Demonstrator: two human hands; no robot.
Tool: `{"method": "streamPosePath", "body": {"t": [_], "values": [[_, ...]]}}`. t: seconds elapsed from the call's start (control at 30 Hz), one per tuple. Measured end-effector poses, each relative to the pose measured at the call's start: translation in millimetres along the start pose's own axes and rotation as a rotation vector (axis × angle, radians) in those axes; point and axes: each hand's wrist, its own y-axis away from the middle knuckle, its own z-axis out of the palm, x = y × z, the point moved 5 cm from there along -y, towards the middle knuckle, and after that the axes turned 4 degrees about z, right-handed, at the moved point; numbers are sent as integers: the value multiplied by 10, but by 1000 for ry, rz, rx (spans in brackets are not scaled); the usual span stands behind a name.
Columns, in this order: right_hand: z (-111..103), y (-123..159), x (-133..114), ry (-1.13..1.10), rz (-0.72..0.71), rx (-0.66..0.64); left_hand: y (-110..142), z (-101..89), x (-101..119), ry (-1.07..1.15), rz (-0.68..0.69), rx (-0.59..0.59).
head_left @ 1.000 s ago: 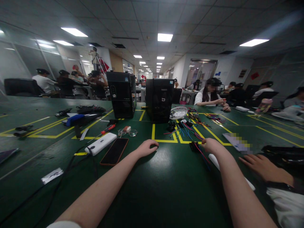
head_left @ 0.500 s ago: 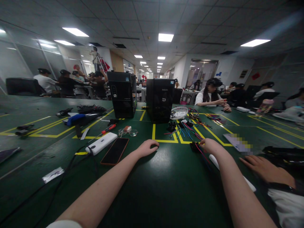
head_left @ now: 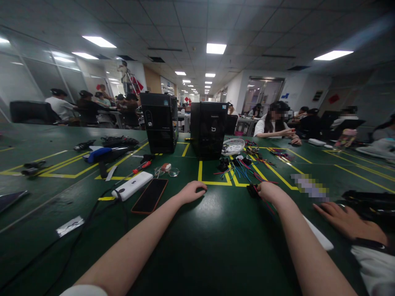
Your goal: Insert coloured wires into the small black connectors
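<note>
My left hand (head_left: 192, 192) rests on the green table with its fingers loosely curved and nothing between them. Beside its forearm lie a phone (head_left: 150, 196) with a dark screen and a white power strip (head_left: 132, 185). At the right, my right hand (head_left: 268, 191) is closed on a black connector with wires (head_left: 253, 190), its fingertips partly hidden behind the hand. Red and blue leads trail from it under the wrist. Just beyond lies a tangle of coloured cables (head_left: 242, 166) with black plugs.
Two black computer towers (head_left: 210, 131) stand ahead, a white basket (head_left: 233, 146) beside them. Glasses (head_left: 173, 172) and a red screwdriver (head_left: 142, 167) lie left of centre. Another person's hand (head_left: 348, 220) rests at the right. A person (head_left: 274, 125) sits across the table.
My right hand has shifted slightly left along the connector, and its forearm covers more of the white bar beneath. My left hand stays in place.
</note>
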Motion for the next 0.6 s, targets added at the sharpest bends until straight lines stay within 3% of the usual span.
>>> {"method": "streamPosePath", "body": {"t": [0.13, 0.3, 0.37, 0.47, 0.6], "values": [[107, 140, -412, -47, -186, -117, -7, -1, -32, 22, -38, 8], [262, 520, -1189, -69, -596, 69, -20, -49, -111, 51, -175, 123], [328, 666, -1409, -31, -664, 186, -23, -61, -134, 47, -211, 166], [387, 801, -1579, -41, -681, 330, -21, -59, -176, 41, -255, 194], [408, 817, -1598, -92, -735, 387, 7, -89, -284, 64, -336, 313]]}}
